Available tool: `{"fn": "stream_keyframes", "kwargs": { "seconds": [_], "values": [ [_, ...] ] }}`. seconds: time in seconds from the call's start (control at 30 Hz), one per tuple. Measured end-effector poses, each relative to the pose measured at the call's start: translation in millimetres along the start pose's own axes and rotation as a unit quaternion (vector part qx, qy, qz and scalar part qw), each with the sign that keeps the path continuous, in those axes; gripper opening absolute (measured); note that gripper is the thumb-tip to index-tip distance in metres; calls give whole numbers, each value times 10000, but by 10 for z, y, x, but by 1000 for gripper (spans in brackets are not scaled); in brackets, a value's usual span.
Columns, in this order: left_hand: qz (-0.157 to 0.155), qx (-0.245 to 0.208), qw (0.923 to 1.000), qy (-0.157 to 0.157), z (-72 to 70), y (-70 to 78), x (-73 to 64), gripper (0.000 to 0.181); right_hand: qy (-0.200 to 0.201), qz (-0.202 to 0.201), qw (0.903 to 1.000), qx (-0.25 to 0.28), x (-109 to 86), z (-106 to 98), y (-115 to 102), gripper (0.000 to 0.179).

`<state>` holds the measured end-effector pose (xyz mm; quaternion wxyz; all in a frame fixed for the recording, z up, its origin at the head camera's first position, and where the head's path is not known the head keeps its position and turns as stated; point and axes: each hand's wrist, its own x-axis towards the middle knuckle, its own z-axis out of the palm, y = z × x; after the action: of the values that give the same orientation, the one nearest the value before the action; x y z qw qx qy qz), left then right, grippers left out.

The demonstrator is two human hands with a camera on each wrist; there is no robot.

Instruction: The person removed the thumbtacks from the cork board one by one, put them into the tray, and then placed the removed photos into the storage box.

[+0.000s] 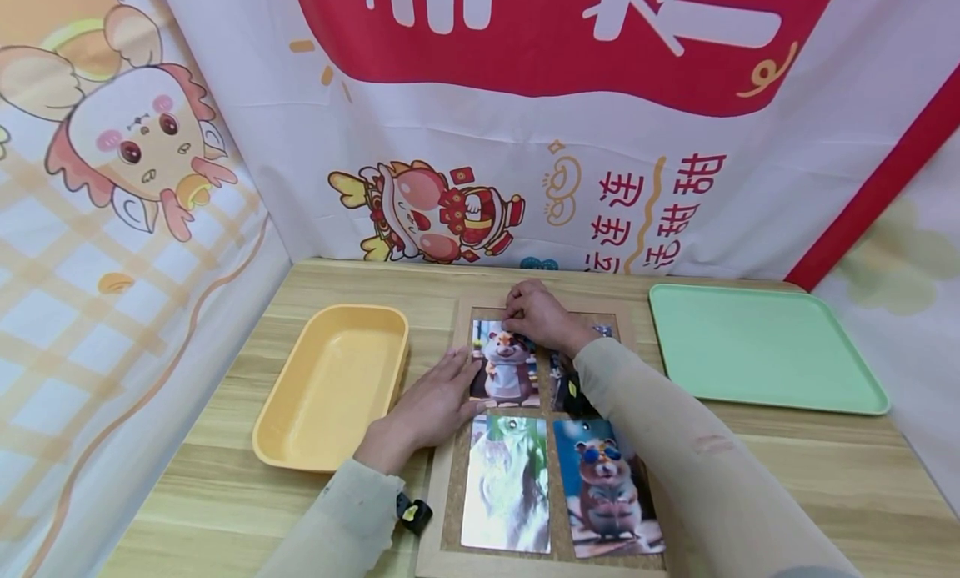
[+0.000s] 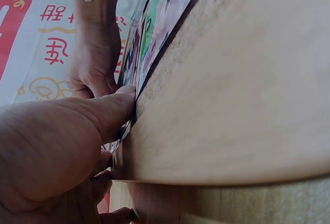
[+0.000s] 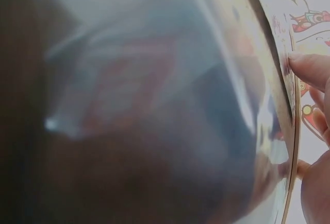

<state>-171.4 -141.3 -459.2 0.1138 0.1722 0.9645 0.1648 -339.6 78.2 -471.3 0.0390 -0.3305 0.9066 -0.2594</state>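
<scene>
A wood-framed cork board [image 1: 546, 478] lies on the table with glossy picture cards on it. My right hand [image 1: 542, 315], fingers bent, is at the top edge of the upper left hamster card [image 1: 504, 378]; its thumb [image 3: 309, 69] touches the card in the right wrist view. I cannot tell whether its fingertips hold something small. My left hand [image 1: 435, 399] rests at that card's left edge, thumb [image 2: 116, 108] on the card near its lower corner. Below lie a glare-covered card [image 1: 506, 495] and a card of a hamster in sunglasses [image 1: 609, 499], each with a small round spot near the top.
A yellow bin [image 1: 270, 432] stands left of the board, a green tray [image 1: 768, 344] to its right. My right forearm [image 1: 697, 444] crosses the board and partly hides the upper right card [image 1: 557, 382]. A printed cloth [image 1: 480, 128] hangs behind the table.
</scene>
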Motion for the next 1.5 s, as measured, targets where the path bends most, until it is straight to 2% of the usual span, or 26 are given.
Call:
{"fn": "stream_keyframes", "kwargs": {
  "seconds": [0.63, 0.83, 1.13, 1.5],
  "values": [
    [-66, -49, 10000, -51, -6, 3, -6, 72, -152, 464, 9962, 722, 0, -1, 0, 8],
    [-30, -7, 10000, -27, -9, 2, 0, 72, -240, 581, 9953, 742, 13, 14, 26, 8],
    [6, -12, 10000, -8, -22, 7, -13, 72, -159, 452, 9952, 859, 12, 32, 42, 7],
    [15, -24, 10000, -22, -9, -7, -15, 71, -218, 749, 9919, 1001, 2, 57, 44, 6]
  ]
}}
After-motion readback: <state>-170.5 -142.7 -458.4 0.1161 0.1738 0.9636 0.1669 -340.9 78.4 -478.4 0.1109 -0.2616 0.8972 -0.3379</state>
